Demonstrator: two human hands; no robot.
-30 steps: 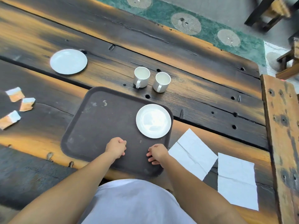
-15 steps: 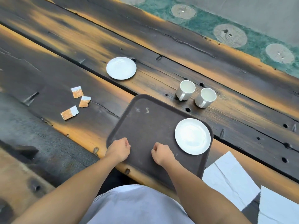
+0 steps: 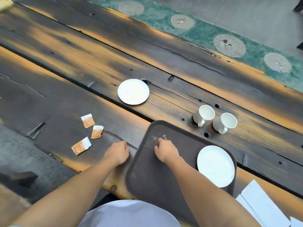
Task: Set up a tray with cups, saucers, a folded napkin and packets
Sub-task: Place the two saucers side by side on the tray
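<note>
1. Three packets (image 3: 97, 132) are lying at left-centre on the surface (image 3: 57, 102), well apart from the tray.
2. The left hand (image 3: 118, 152) is hovering just left of the tray, its grip curled in and holding nothing. It seems to be heading for a packet or the loose saucer (image 3: 133, 91), and either will be needing the fingers opened.
3. The tray (image 3: 147, 174) is keeping its left half bare, and its raised rim is needing clearing. Its near edge appears to be overhanging the surface.
4. The right hand (image 3: 166, 150) is sitting over the tray, curled and empty.
5. Two cups (image 3: 203, 116) are waiting just beyond the far rim. One saucer (image 3: 216, 166) is already lying on the tray at its right end.
6. Napkins (image 3: 262, 205) are lying unfolded at lower right.
</note>
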